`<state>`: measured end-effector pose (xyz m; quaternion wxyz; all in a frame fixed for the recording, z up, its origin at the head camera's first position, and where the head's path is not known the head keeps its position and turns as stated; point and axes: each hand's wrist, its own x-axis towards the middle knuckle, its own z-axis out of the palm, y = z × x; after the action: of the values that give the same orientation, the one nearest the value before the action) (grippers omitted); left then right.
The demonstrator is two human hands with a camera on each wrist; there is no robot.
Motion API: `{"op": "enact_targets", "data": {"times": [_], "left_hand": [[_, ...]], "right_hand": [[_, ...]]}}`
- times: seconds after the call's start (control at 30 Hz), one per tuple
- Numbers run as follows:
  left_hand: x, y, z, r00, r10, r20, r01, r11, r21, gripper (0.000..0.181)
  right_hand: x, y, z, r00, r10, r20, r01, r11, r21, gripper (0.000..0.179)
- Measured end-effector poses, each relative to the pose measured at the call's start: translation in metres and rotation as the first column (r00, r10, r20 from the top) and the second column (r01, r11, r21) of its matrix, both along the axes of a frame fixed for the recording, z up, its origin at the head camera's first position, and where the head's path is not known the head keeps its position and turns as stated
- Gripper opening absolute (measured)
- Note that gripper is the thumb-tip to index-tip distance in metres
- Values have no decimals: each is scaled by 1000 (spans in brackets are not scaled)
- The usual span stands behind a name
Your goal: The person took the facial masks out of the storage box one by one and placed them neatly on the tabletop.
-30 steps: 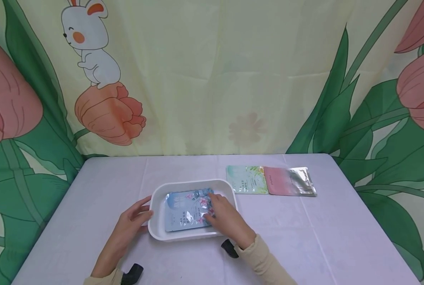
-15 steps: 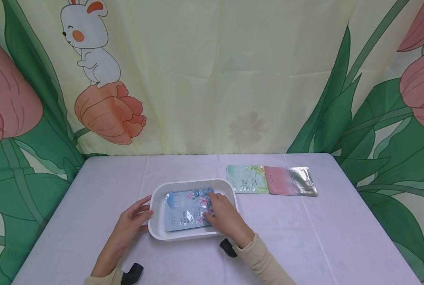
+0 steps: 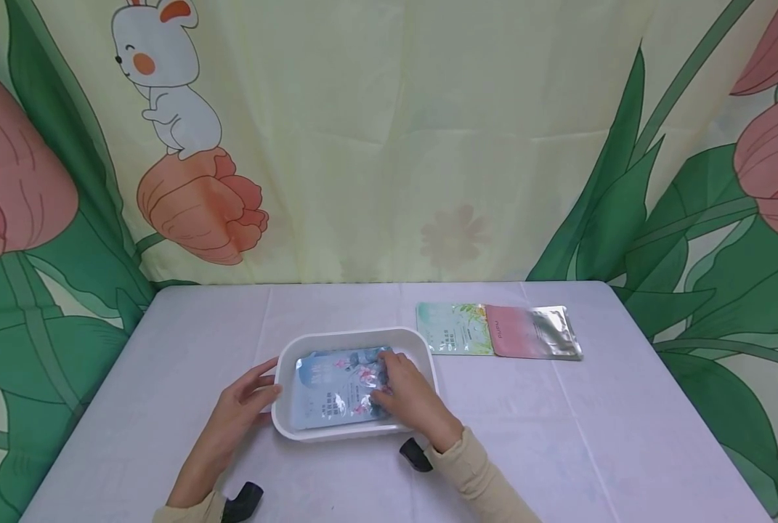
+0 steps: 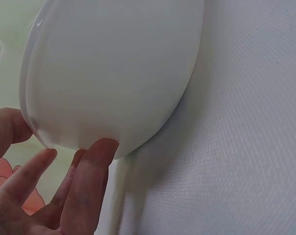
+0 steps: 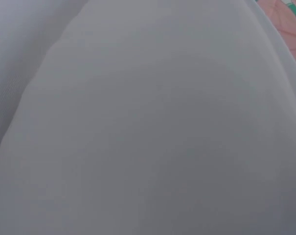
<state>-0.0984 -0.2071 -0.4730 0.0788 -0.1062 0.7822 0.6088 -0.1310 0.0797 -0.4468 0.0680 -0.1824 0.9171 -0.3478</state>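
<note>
A white plastic tray (image 3: 356, 436) stands on the table, holding a blue sheet mask packet (image 3: 336, 392) with pink flowers printed on it. My right hand (image 3: 415, 396) reaches over the tray's right side and grips the packet's right end between thumb and fingers. Some of those fingertips are hidden. At the tray's left end my left hand (image 3: 241, 399) rests its thumb and fingertips against the outer wall. The left wrist view shows these fingers (image 4: 89, 186) touching the tray wall (image 4: 113, 83) from outside. In the right wrist view only the tray wall (image 5: 162, 122) fills the picture, without the hand.
Behind the tray to the right lie a green mask packet (image 3: 454, 330) and a pink-and-silver packet (image 3: 526, 334), edges meeting. A white cloth covers the table (image 3: 558, 450). A printed curtain (image 3: 362, 145) with a rabbit and tulips hangs behind.
In the last half second the blue packet has shifted slightly left and toward me inside the tray. My right hand has moved a little left; the left hand and tray have stayed put.
</note>
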Motion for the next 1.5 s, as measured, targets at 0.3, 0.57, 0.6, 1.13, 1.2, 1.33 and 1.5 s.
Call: {"op": "enact_targets", "data": {"times": [0.3,0.57,0.6,1.13,1.2,1.33,1.5], "left_hand": [[0,1,1,1000,2,1,-2,1000,-11,56],[1,2,0,1000,0,-8,0,1000,-21,56],[1,2,0,1000,-1,-7,0,1000,-22,56],[1,3,2,1000,-5,-9,5,1000,-9,58],[1,3,2,1000,-7,-10,7,1000,-9,58],[1,2,3,1000,-5,-9,5,1000,-9,57],[1,2,3,1000,-2,-10,2,1000,-11,57]], "right_hand": [[-2,-1,-1,997,-8,72,13,998,-68,62],[-4,-1,0,991,-37,130,53,991,-121,66],[-4,-1,0,990,-33,134,49,992,-119,63],[-4,-1,-2,993,22,117,-12,996,-84,45],[-4,-2,-1,991,33,131,-21,996,-86,48],[-4,-3,0,988,59,142,-44,994,-103,46],[-4,-3,1,982,90,164,-69,990,-125,45]]}}
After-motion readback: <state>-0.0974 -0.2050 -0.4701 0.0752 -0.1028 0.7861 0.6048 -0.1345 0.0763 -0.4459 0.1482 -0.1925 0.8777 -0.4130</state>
